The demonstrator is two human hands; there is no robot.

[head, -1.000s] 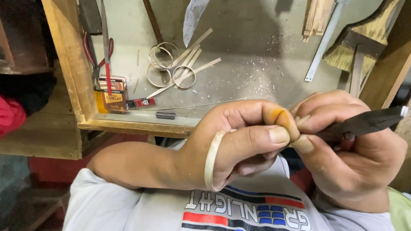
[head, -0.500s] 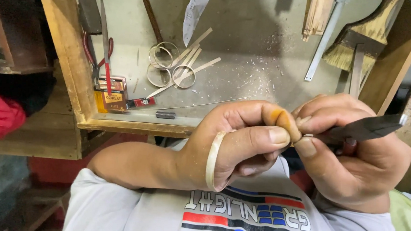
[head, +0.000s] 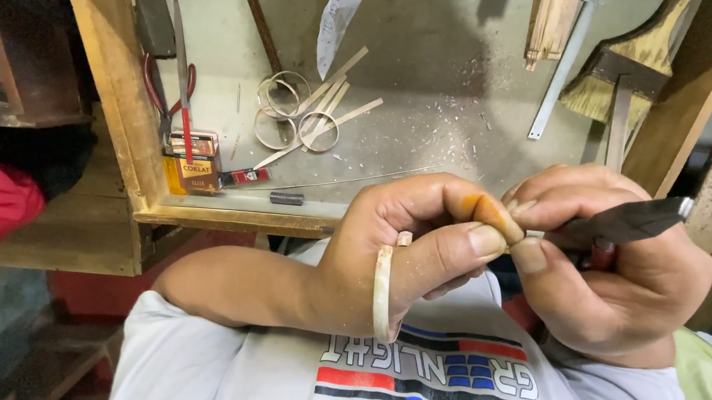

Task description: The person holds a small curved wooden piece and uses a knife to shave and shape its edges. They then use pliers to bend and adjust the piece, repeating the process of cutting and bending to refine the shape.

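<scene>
Pale curved bamboo strip point(head: 383, 286) loops from our left hand point(head: 407, 252), pinched tight between thumb and forefinger. Our right hand point(head: 616, 274) is clenched on a dark flat-bladed knife point(head: 629, 222), meeting the strip's end above the grey tabletop point(head: 429, 146).

Your left hand point(head: 403, 256) is curled, thumb & forefinger pinched at the tips, forearm angled in from lower left. Your right hand point(head: 616, 266) is fisted, thumb pressed fwd, touching the left's fingertips.

Bare tray floor point(head: 461, 175) lies open ahead, hemmed by rings point(head: 283, 99), scissors point(head: 179, 82), seemingly a brush point(head: 633, 70)
</scene>
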